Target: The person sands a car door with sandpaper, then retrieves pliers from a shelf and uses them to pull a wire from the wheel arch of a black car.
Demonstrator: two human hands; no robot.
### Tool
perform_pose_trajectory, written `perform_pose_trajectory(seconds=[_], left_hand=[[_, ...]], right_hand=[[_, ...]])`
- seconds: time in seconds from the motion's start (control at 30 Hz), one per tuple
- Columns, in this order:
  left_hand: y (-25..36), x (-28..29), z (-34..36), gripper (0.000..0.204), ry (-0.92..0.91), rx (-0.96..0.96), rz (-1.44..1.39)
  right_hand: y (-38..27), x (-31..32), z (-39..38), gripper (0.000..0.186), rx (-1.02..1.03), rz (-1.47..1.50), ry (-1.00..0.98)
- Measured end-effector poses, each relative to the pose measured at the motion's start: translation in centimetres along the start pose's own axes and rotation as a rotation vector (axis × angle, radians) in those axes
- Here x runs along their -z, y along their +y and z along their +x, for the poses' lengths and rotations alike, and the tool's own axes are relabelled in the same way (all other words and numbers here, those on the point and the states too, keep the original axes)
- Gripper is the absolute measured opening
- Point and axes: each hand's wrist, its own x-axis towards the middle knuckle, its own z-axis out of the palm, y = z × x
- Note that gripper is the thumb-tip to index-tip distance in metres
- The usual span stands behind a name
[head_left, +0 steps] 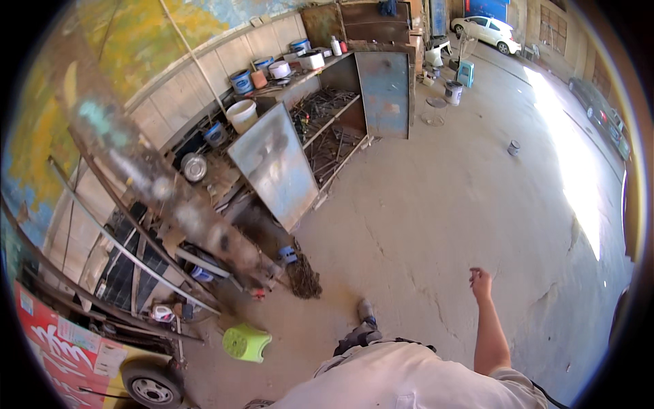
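Note:
My right hand hangs out over the concrete floor at the end of my bare forearm. Its fingers are slightly bent and apart, and I see nothing held in them. Nothing is within its touch; the floor lies well below. My left hand is out of view. Below me one shoe shows on the floor, left of my right hand. A green plastic stool stands to the left of my body.
A metal cabinet with an open door holds rods and scrap, with paint buckets on top. A thick stained post slants at left, near a wheel. A small can stands on the floor; a white car is far off.

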Motion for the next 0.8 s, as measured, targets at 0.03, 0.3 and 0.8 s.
perform_pose_trajectory(seconds=[0.03,0.3,0.8], left_hand=[[2.7,4.1,2.3,0.034,0.025,-0.037,0.000],[37.0,52.6,10.6,0.025,0.610,-0.760,-0.865],[61.3,62.6,18.1,0.029,0.458,-0.208,-1.068]], right_hand=[[0.1,-2.1,1.6,0.021,-0.011,-0.073,-0.003],[-1.7,-16.7,11.8,0.053,0.110,-0.172,-0.466],[-6.9,-22.5,60.1,0.062,-0.314,-0.484,-0.624]])
